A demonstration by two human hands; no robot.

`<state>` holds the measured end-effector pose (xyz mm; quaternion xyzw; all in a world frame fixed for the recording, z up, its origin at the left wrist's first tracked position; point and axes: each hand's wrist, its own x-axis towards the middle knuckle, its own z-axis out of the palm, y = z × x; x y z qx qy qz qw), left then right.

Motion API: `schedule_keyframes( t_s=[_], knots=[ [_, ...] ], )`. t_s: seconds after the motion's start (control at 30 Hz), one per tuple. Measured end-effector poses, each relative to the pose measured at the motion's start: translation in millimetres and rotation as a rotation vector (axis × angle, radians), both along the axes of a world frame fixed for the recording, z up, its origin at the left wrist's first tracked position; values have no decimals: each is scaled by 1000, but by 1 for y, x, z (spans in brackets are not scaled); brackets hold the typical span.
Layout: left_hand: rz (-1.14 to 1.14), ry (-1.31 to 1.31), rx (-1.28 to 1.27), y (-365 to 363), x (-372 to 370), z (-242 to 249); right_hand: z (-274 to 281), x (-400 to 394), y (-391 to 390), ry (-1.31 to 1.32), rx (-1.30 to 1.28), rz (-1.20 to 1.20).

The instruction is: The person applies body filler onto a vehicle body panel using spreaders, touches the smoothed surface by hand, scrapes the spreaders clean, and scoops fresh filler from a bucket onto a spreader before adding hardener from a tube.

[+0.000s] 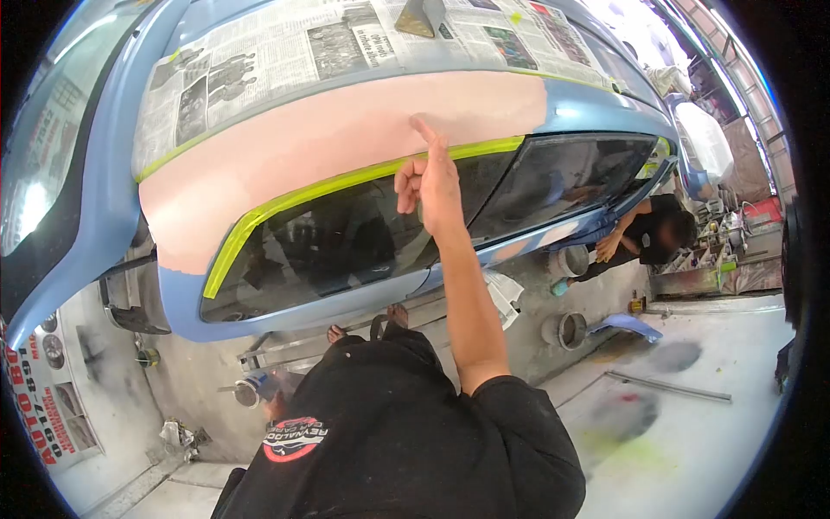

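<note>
The raised right hand [430, 186] reaches over the car's upper side, its index finger stretched out at the pink-beige filler panel [328, 125]; the other fingers are loosely bent and apart, holding nothing visible. Below the panel, yellow-green tape [311, 188] edges the dark side window [320, 242]. Down at the lower left, my left hand [275, 408] is partly hidden and blurred beside a blue item [257, 381] and a round metal-looking container [246, 396]. Its fingers seem closed round something I cannot make out.
Newspaper [285, 65] covers the roof, with a triangular piece [421, 17] on it. A person in black [661, 233] crouches at the right near a bucket [569, 262]. Another bucket [564, 330] and a metal bar [666, 386] are on the floor.
</note>
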<state>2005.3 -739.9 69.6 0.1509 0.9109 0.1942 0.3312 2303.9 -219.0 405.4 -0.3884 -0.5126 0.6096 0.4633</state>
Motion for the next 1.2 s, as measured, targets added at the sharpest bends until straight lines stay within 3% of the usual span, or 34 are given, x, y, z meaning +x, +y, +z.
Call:
schedule_keyframes(
  t_s=[0.17, 0.37, 0.5, 0.6, 0.7, 0.73, 0.83, 0.93, 1.2],
  knots=[
    [20, -5, 9, -1, 3, -2, -37, 16, -32, -133, -25, -15],
    [-5, 3, 9, 4, -1, -2, 7, -6, -13, -12, -23, 0],
    [-13, 9, 3, 7, -4, -4, -19, 5, -38, -68, -40, 28],
    [-21, 8, -1, 10, -5, -7, -80, 41, -17, -463, 228, -333],
    [-27, 11, -2, 10, -8, -8, -43, 108, 55, -749, 542, -786],
    [-30, 13, -2, 11, -10, -8, -36, 121, 85, -751, 563, -943],
    [-31, 16, 8, 9, -14, -8, -23, 147, 146, -760, 347, -943],
    [-11, 20, 10, -5, -20, -5, -31, 120, 157, -770, 267, -944],
    [14, 20, 8, -28, -42, -4, -48, -21, 80, -889, 387, -962]
  ],
)
